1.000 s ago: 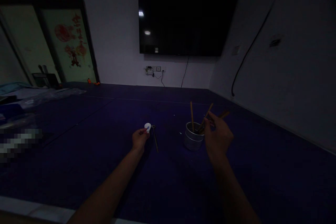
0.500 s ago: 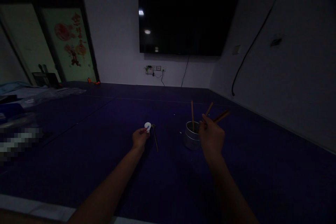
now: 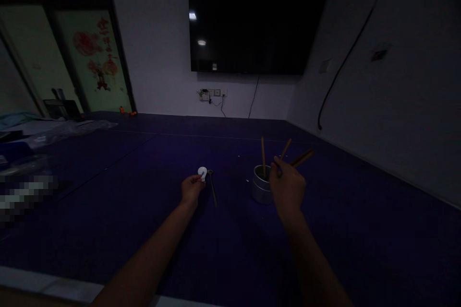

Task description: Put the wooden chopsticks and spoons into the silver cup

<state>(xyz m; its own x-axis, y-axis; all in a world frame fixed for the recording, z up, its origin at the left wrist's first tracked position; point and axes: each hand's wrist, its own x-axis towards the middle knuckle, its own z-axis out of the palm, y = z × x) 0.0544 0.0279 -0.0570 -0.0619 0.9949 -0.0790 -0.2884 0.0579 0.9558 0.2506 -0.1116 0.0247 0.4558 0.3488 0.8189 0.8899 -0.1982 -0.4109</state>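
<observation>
My left hand [image 3: 191, 188] pinches the short handle of a white soup spoon [image 3: 202, 171] with a small blue pattern. Right beside it, a thin dark metal spoon [image 3: 213, 189] lies on the purple surface. A silvery metal cup [image 3: 261, 192] stands upright to the right, with a wooden chopstick [image 3: 263, 152] rising from it. My right hand [image 3: 289, 187] is closed at the cup's right rim and hides part of it. Darker chopsticks [image 3: 303, 157] slant up behind its fingers and appear gripped there; their lower ends are hidden. Another chopstick [image 3: 286, 147] shows just above the fingertips.
The purple tabletop [image 3: 230, 244] reaches to the wall, with small white scraps [image 3: 247, 181] near the cup. Clear plastic wrap [image 3: 68, 129] and other items lie at left. A black television [image 3: 257, 26] hangs above sockets [image 3: 215, 92]. A dark cable [image 3: 338, 69] hangs at right.
My right hand has shifted slightly left, closer over the cup's rim. The left hand and white spoon hold still. The whole view has moved a little.
</observation>
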